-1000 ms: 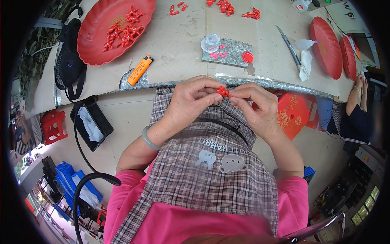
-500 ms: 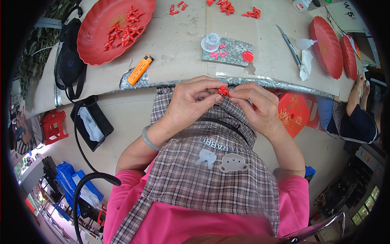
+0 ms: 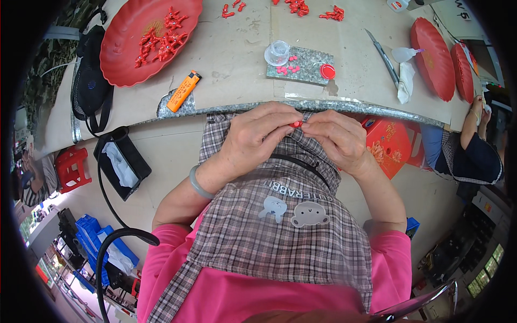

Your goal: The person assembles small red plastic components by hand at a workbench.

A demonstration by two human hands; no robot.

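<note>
Just off the table's front edge, above my lap, a small glossy red figurine is pinched between both hands. My left hand closes on its left side with thumb and fingertips. Touching it from the right are the pinched fingertips of my right hand. Most of the figurine is hidden by the fingers. On the table beyond lies a speckled stone slab with a small clear cup, several pink pieces and a red round cap. Similar red figurines and loose red parts lie farther back.
A scalloped red tray with several red figurines stands at the left, near an orange lighter. To the right are a craft knife, a squeeze bottle, a white tissue and red trays. Another person sits at far right.
The figurine has turned or sunk between my fingertips, so less of it shows. Both hands have shifted only slightly and keep their pinch.
</note>
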